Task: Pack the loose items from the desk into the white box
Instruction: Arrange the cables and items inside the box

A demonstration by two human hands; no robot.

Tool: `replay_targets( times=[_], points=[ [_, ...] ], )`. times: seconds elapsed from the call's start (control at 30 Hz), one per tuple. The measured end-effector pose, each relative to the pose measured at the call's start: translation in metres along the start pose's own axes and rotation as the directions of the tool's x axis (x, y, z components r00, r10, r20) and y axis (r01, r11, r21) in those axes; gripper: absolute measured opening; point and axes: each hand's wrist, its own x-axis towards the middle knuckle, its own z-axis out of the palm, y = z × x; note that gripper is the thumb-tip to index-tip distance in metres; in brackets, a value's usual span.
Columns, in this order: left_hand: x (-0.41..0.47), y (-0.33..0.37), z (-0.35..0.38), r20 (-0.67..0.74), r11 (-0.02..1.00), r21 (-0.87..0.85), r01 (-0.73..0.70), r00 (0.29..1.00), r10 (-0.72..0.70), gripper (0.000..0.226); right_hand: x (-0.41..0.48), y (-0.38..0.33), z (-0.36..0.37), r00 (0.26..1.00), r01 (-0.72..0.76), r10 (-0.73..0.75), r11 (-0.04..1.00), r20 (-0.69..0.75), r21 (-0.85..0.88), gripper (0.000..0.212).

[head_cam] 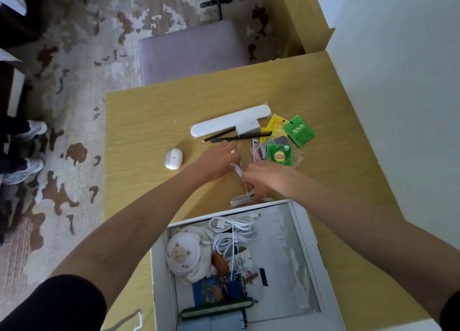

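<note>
Both hands' fingers pinch white cable [242, 197] on desk [149, 121]: L hand [219, 160], R hand [263, 179].

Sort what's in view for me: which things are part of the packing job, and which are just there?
Job:
white box
cable, in both hands: left hand, right hand
long white case
comb
pencil
earbud case
tea sachets

Just there:
chair
rug
someone's shoes

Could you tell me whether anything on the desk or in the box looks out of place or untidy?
Mostly not. One white cable lies half-coiled at the white box rim, both hands working on it.
</note>
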Motion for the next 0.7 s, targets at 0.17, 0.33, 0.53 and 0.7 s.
replay_targets(
  times=[0.17, 0.33, 0.53, 0.7],
  points=[
    [-0.036, -0.010, -0.006, -0.028, 0.957, -0.248, 0.148, 0.987, -0.160, 0.015, -0.003, 0.005, 0.005, 0.997, -0.048, 0.056, 0.989, -0.052, 0.138, 0.018],
    [-0.095, -0.007, -0.027, -0.130, 0.714, -0.626, 0.315, 0.860, -0.493, 0.015, -0.030, 0.009, -0.003, 0.977, -0.044, 0.139, 0.874, -0.163, 0.484, 0.023],
    [-0.172, 0.031, -0.058, -0.221, 0.587, -0.788, 0.186, 0.805, -0.551, 0.018, -0.105, -0.025, -0.027, 0.836, 0.223, 0.325, 0.533, -0.441, 0.816, 0.028],
    [-0.232, 0.073, -0.056, -0.313, 0.713, -0.699, 0.056, 0.872, -0.376, 0.018, -0.166, -0.075, -0.013, 0.779, 0.352, 0.388, 0.379, -0.492, 0.856, 0.028]
  ],
)
